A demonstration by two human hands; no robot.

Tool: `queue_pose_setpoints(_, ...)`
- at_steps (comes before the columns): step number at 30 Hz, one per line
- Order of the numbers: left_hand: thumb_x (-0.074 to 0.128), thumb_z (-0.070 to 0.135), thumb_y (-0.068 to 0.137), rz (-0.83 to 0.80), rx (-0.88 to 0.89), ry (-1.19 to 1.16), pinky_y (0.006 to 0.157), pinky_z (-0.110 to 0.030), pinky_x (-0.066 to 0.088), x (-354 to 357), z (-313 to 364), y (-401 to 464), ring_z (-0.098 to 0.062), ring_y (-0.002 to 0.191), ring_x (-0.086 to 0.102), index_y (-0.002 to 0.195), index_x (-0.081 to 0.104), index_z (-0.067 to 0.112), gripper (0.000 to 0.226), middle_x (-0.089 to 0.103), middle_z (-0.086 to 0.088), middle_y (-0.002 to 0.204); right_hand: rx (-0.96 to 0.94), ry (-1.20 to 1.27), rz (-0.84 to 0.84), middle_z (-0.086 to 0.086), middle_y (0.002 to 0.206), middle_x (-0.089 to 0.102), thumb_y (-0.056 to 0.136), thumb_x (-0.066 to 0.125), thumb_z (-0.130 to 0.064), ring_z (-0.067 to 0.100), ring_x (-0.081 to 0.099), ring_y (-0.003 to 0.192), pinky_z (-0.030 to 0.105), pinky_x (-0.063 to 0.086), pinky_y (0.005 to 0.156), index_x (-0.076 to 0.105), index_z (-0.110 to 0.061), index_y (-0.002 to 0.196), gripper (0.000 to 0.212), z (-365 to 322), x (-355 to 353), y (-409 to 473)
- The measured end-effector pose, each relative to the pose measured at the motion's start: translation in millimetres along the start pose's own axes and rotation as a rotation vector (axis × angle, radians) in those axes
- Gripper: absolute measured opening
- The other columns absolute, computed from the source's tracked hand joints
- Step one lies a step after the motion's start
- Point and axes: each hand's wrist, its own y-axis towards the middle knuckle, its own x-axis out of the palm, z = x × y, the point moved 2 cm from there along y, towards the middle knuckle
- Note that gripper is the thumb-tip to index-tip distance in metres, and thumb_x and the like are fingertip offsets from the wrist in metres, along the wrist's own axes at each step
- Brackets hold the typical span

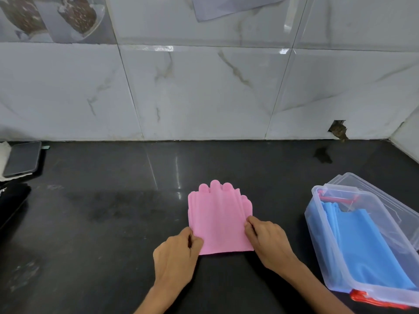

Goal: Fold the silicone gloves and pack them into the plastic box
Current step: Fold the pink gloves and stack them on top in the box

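**Pinching the pink gloves, ready to fold**

Pinching both side edges of the pink gloves (218, 219): left hand (175, 254) gripping the lower left edge between thumb and fingers, right hand (268, 241) gripping the right edge the same way. Both grips closed on the soft pink stuff, not let go.

Lying flat on the dark worktop (102, 223), low in the middle of the frame, with the finger tips pointing up toward the tiled wall (204, 91). Looks like more than one pink layer stacked, going by the extra edges on the right side. Bumpy and bendy, bright pink, cuff end nearest the bottom of the frame.

Probably the folding step, with the fold not made yet. Next move likely calls for lifting one end over the other, pressing it flat, then carrying it across to the plastic box (322, 245) at the lower right of the frame.

Box open, with blue gloves (367, 250) already packed inside and red clips at its ends. Some room seems left on top.
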Motion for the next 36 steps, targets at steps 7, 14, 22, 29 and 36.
queue_pose_setpoints(7, 0.026, 0.031, 0.097, 0.0, -0.127, 0.194, 0.04, -0.024, 0.017, 8.8, 18.4, 5.7, -0.013, 0.052, 0.043, 0.076, 0.033, 0.021, 0.025, 0.038, 0.007, 0.054, 0.126, -0.18, 0.012, -0.004, 0.08, 0.056, 0.098, 0.035, -0.022, 0.016, 0.048, 0.066, 0.027, 0.044, 0.064, 0.041, -0.02, 0.091, 0.01, -10.1, 10.4, 2.2)
queue_pose_setpoints(14, 0.028, 0.028, 0.1, 0.023, -0.186, 0.195, 0.038, -0.021, 0.016, 11.3, 19.0, 5.3, -0.011, 0.046, 0.043, 0.086, 0.038, 0.019, 0.02, 0.04, 0.009, 0.051, 0.241, -0.188, 0.049, -0.003, 0.09, 0.059, 0.097, 0.038, -0.02, 0.014, 0.053, 0.073, 0.023, 0.043, 0.068, 0.044, -0.017, 0.109, 0.014, -20.0, 16.6, -1.5)
queue_pose_setpoints(22, 0.022, 0.073, 0.085, 0.115, -0.158, 0.148, 0.047, -0.024, 0.032, 8.7, 22.6, 6.3, -0.012, 0.05, 0.043, 0.087, 0.035, 0.023, 0.052, 0.049, 0.008, 0.061, 0.305, -0.121, 0.118, -0.005, 0.09, 0.06, 0.1, 0.033, -0.024, 0.011, 0.059, 0.076, 0.022, 0.044, 0.065, 0.042, -0.018, 0.105, 0.011, -24.5, 20.4, -1.3)
queue_pose_setpoints(29, 0.028, 0.065, 0.09, 0.054, -0.081, 0.174, 0.078, -0.022, 0.038, 11.0, 24.9, 19.3, -0.012, 0.093, 0.043, 0.112, 0.047, 0.022, 0.052, 0.048, 0.006, 0.107, 0.483, 0.008, 0.306, 0.005, 0.128, 0.048, 0.102, 0.025, -0.024, 0.014, 0.053, 0.112, 0.023, 0.044, 0.097, 0.035, -0.009, 0.136, 0.038, -24.5, 29.1, -0.7)
queue_pose_setpoints(36, 0.047, 0.03, 0.095, -0.161, -0.113, -0.642, 0.084, -0.034, 0.041, 2.5, 32.7, 39.3, -0.017, 0.091, 0.046, 0.093, 0.036, 0.015, 0.019, 0.046, -0.001, 0.101, 0.496, 0.492, 0.186, 0.003, 0.088, 0.061, 0.095, 0.024, -0.056, 0.018, 0.057, 0.078, 0.029, 0.04, 0.067, 0.056, -0.01, 0.088, 0.056, -34.2, 14.7, 18.5)
